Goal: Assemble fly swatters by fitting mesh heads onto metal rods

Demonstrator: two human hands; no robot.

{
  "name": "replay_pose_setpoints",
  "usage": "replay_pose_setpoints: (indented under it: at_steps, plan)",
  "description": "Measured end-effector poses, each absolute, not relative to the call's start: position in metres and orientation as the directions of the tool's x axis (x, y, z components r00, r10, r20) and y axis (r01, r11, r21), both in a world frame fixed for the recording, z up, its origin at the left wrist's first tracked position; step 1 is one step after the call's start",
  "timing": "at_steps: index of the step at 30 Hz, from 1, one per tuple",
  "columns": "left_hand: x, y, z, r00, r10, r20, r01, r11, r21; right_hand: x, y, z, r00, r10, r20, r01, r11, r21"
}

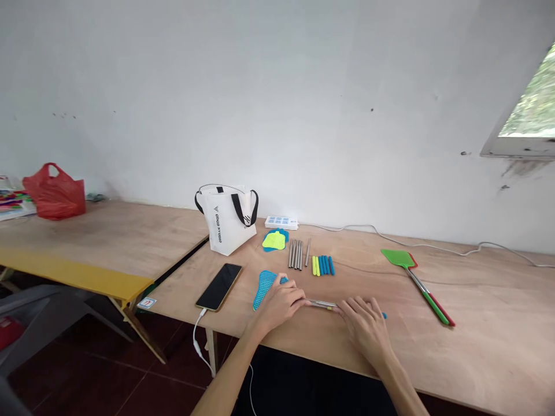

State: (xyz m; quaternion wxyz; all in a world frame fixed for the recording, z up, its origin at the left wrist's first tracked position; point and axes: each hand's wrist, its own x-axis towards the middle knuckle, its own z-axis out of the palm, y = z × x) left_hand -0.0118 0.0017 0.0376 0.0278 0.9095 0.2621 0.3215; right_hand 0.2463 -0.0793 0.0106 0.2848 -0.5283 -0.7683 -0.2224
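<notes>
A blue fly swatter (262, 289) lies low over the table in front of me, its mesh head to the left. My left hand (281, 297) is closed round the place where head and metal rod (319, 303) meet. At the other end my right hand (366, 322) grips the rod and handle, with a blue handle tip (384, 315) showing past the fingers. Beyond my hands lie several bare metal tubes (295, 254), yellow handle grips (315, 266) and blue handle grips (326, 265). A yellow swatter head (274, 240) rests on blue ones.
A green fly swatter (396, 257) lies over a red one at the right. Left of my hands is a phone (219, 286) on a charging cable. A white bag (229, 222) and a power strip (281, 222) stand near the wall. A red bag (58, 193) sits on the other table.
</notes>
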Motion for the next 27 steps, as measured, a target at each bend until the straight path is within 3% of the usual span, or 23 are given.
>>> replay_pose_setpoints:
  at_steps: [3,9,15,27]
  plan:
    - [-0.03,0.011,0.042,0.628,0.518,0.581,0.479,-0.846,0.236,0.287,-0.077,0.01,-0.269,0.666,0.695,0.943,0.328,0.051]
    - [-0.045,0.019,0.05,0.625,0.49,0.607,0.491,-0.852,0.182,0.365,-0.079,-0.005,-0.138,0.666,0.733,0.967,0.249,-0.044]
    - [-0.049,0.015,0.058,0.551,0.499,0.669,0.576,-0.807,0.128,0.361,-0.079,-0.009,-0.108,0.697,0.709,0.963,0.25,-0.1]
    - [-0.049,0.001,0.076,0.576,0.473,0.667,0.557,-0.824,0.103,0.357,-0.079,-0.005,-0.131,0.806,0.577,0.91,0.329,-0.252]
